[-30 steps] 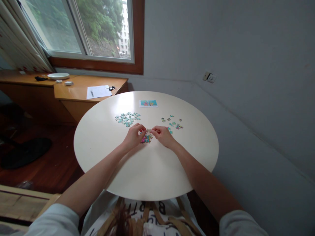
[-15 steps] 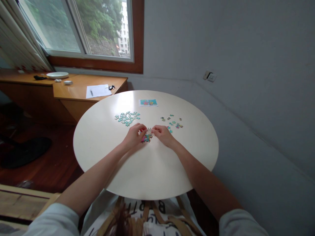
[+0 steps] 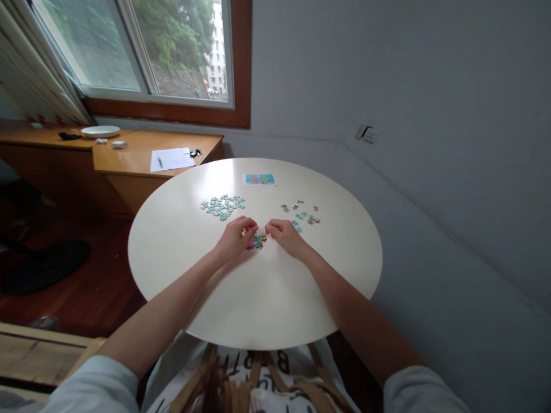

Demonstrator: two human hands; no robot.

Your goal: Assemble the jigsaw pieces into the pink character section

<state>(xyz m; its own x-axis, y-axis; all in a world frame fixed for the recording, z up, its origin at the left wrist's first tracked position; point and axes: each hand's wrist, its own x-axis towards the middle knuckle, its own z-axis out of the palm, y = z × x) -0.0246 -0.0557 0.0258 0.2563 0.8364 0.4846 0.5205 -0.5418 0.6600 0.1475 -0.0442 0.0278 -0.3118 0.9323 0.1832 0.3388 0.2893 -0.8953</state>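
Above the middle of a round white table (image 3: 267, 298), my left hand (image 3: 236, 234) and my right hand (image 3: 284, 234) face each other, a small gap between their fingertips. Both are closed in a pinch on pale jigsaw puzzle pieces (image 3: 261, 231), mostly hidden by the fingers. Just below the fingertips lies a colourful joined cluster of puzzle pieces (image 3: 257, 241), pink, teal and yellow. Beyond my left hand spreads a pile of pale teal puzzle pieces (image 3: 222, 206). Several loose coloured pieces (image 3: 305, 215) are scattered past my right hand.
A small picture card (image 3: 259, 180) lies near the table's far edge. Behind to the left, a wooden desk (image 3: 138, 143) holds white paper (image 3: 172, 160), keys (image 3: 196, 153) and a white plate (image 3: 100, 132). A grey wall (image 3: 430, 143) stands close on the right.
The pale pieces between my fingertips have tilted or lowered and show less than before. Both hands have barely moved; the other puzzle pieces lie as they were.
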